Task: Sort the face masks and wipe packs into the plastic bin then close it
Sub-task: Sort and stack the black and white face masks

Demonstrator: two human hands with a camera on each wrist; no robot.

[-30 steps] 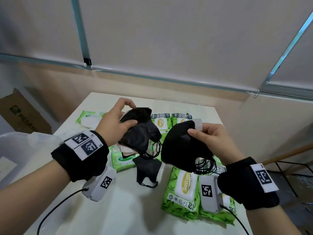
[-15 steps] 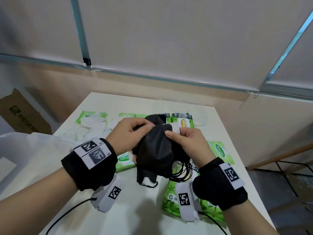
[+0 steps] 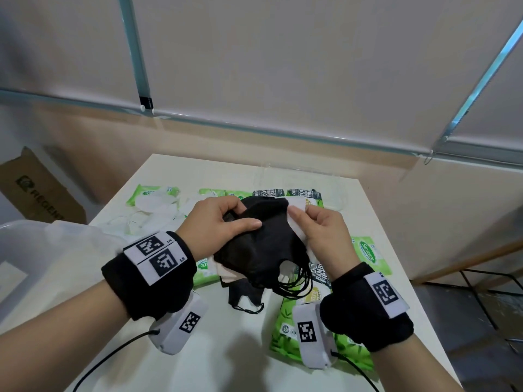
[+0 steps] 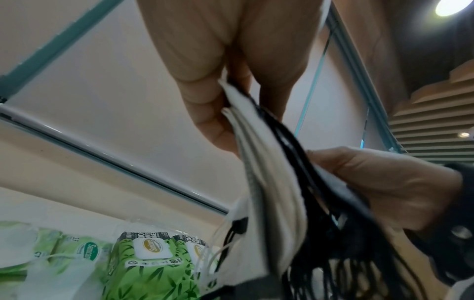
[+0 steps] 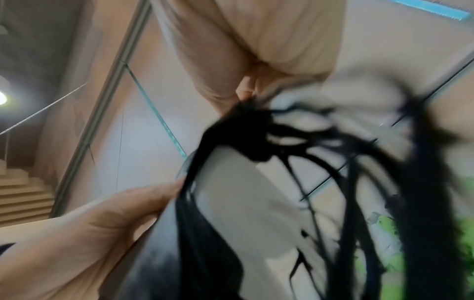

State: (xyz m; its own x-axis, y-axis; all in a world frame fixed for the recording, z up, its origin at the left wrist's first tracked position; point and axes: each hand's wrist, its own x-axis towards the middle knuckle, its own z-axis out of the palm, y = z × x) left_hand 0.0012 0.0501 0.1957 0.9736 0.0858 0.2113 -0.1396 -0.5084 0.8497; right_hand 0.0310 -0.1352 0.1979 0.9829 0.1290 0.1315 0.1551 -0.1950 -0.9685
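Observation:
Above the white table [image 3: 226, 363] both hands hold one stack of black face masks [image 3: 266, 244], white inner sides and black ear loops hanging below. My left hand [image 3: 220, 224] grips the stack's left side, thumb on top. My right hand [image 3: 317, 230] pinches its right edge. The left wrist view shows the stack of masks [image 4: 269, 199] edge-on between the fingers [image 4: 212, 113]. In the blurred right wrist view the ear loops [image 5: 333, 182] dangle. One black mask [image 3: 243, 295] lies on the table beneath. Green wipe packs [image 3: 365, 253] lie around it. The clear plastic bin [image 3: 25, 250] sits at the left.
More green wipe packs [image 3: 152, 199] and white masks [image 3: 133, 224] lie at the table's far left. A clear lid [image 3: 300, 174] rests at the far edge. A cardboard box [image 3: 36, 190] stands on the floor at left. The table's right edge drops off toward a metal frame [image 3: 481, 295].
The two hands, each holding black masks a second ago, have come together. The masks are now joined into one stack held by both hands.

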